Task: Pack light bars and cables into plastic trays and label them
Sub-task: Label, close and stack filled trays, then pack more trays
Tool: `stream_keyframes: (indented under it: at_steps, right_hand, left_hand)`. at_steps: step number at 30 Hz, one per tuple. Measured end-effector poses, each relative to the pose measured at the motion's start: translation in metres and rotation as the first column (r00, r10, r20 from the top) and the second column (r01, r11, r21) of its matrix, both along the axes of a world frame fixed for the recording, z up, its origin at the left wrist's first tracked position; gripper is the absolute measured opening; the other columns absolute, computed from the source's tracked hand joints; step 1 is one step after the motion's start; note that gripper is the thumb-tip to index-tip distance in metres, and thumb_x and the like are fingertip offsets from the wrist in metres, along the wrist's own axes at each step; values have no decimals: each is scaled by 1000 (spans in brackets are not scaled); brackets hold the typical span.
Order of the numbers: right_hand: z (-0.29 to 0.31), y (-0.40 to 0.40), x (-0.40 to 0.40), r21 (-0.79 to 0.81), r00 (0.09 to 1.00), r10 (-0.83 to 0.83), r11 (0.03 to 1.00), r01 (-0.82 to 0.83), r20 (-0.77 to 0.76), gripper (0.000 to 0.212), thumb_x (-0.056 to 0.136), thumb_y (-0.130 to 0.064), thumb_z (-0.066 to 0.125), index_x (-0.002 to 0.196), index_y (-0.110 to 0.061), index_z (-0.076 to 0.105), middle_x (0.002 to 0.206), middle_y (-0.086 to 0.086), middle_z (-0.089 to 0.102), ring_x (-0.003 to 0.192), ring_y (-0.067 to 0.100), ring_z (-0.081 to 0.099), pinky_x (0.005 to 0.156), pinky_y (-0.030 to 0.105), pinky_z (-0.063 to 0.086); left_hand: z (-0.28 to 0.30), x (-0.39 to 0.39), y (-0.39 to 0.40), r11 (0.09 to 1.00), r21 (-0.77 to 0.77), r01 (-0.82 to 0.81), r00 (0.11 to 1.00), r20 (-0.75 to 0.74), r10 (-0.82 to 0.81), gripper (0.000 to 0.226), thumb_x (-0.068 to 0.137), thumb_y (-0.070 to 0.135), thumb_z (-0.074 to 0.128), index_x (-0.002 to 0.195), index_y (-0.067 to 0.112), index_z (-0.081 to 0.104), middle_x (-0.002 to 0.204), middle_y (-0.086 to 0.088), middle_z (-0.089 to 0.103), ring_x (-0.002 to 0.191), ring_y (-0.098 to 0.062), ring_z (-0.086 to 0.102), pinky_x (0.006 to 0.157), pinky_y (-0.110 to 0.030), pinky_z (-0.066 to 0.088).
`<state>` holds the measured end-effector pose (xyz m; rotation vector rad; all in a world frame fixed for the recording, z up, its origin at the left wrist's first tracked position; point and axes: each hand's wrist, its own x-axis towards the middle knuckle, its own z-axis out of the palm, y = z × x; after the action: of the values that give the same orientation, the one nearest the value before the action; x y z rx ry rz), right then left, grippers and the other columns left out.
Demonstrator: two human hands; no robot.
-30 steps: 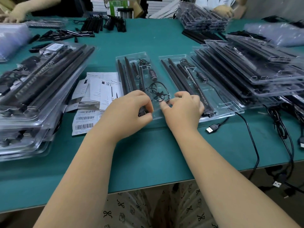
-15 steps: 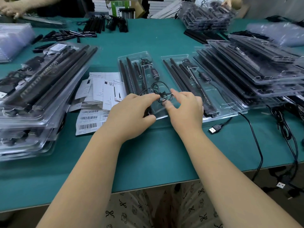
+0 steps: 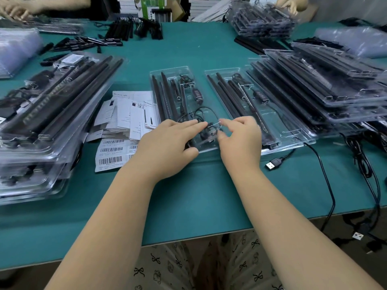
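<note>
A clear plastic tray [image 3: 189, 69] lies in front of me on the teal table, holding black light bars [image 3: 165, 95], an inline controller [image 3: 198, 94] and a coiled black cable [image 3: 206, 114]. My left hand [image 3: 167, 143] lies on the tray's near end, its straight fingers pressing the cable coil down and its thumb at the tray's front edge. My right hand [image 3: 240, 141] meets it from the right, index finger and thumb touching the coil; its fingertips are blurred. A second filled tray [image 3: 293, 135] lies just to the right.
Tall stacks of packed trays stand on the left [image 3: 52, 105] and right [image 3: 324, 91]. Paper labels and barcode stickers [image 3: 123, 122] lie left of my tray. A USB plug [image 3: 273, 164] and cables trail over the table's front right edge. Other people's hands work at the far side.
Both hands have slid forward from the tray's near edge onto the cable coil. The left fingers have straightened over it.
</note>
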<state>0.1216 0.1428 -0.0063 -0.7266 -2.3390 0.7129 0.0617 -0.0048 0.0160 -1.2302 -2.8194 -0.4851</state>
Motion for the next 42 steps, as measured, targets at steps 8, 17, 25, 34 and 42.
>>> stream_keyframes:
  at_steps: [8,17,25,34,42]
  right_hand:
    - [10,11,16,-124,950,255,964,-236,177,34,86,-18,50,117,-19,65,116,-1,58,109,20,48,93,29,35]
    - [20,18,22,-387,889,441,847,-366,126,35,84,-26,59,117,-35,63,136,-13,44,132,8,28,106,25,21]
    - [-2,-11,63,317,833,243,842,-435,497,78,86,-68,25,150,-27,12,159,-5,4,145,19,-4,115,36,-6]
    - [8,-16,48,260,737,302,800,-541,604,84,78,-70,6,150,-27,13,157,-13,12,139,17,5,113,41,6]
    - [17,-16,70,185,860,424,856,-483,285,57,90,-49,50,137,-16,47,140,-2,48,131,11,34,108,17,16]
  left_hand:
    - [-1,-2,-1,999,-37,-1,1000,-30,0,58,89,37,43,142,54,24,147,33,28,128,-7,31,83,-30,40]
    - [1,-6,-7,999,37,16,1000,-18,-15,58,83,33,44,139,46,38,141,30,40,119,-11,41,84,-28,40]
    - [4,-5,-7,995,60,75,997,-34,-73,58,84,26,53,140,36,44,141,17,49,124,-18,48,100,-35,41]
    - [5,-1,-3,996,71,54,998,-25,-53,49,80,21,59,123,44,60,137,12,54,123,-18,49,95,-36,45]
    - [17,-8,-19,968,242,-65,974,225,10,43,78,22,64,120,33,65,118,22,55,110,4,46,89,-4,31]
